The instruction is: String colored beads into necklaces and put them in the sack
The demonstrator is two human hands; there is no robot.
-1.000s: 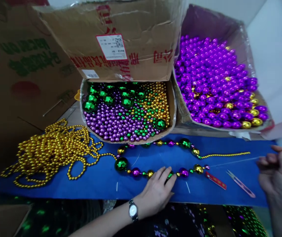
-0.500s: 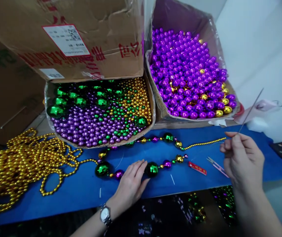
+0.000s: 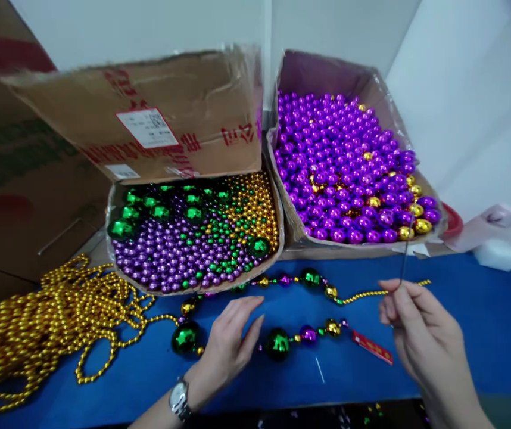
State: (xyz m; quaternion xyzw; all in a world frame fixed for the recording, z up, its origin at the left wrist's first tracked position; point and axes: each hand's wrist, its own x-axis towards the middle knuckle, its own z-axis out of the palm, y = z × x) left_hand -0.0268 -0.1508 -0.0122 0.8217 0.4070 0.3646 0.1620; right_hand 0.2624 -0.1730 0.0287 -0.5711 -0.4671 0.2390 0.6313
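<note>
Between thumb and forefinger, my right hand (image 3: 425,333) pinches a long thin needle (image 3: 406,256) that points almost straight up, its tip in front of the purple beads. My left hand (image 3: 233,336), a watch (image 3: 178,400) on its wrist, hovers over the string of beads with thumb and fingers apart, nothing visible between them. To its right lies a large green bead (image 3: 277,344) in line with a purple bead (image 3: 308,335) and a gold bead (image 3: 333,326). Another large green bead (image 3: 184,338) lies to its left. The hand hides the stretch between.
An open carton (image 3: 193,291) holds green, purple and gold beads. Beside it stands a box (image 3: 434,179) of larger purple and gold beads. Gold bead chain (image 3: 45,328) is heaped on the blue cloth (image 3: 143,387) at left. A red packet (image 3: 372,347) lies near my right hand.
The view has tilted upward. My left hand has come away from the large green bead, its fingers now nearer the carton. My right hand has shifted left over the gold chain, the needle more upright.
</note>
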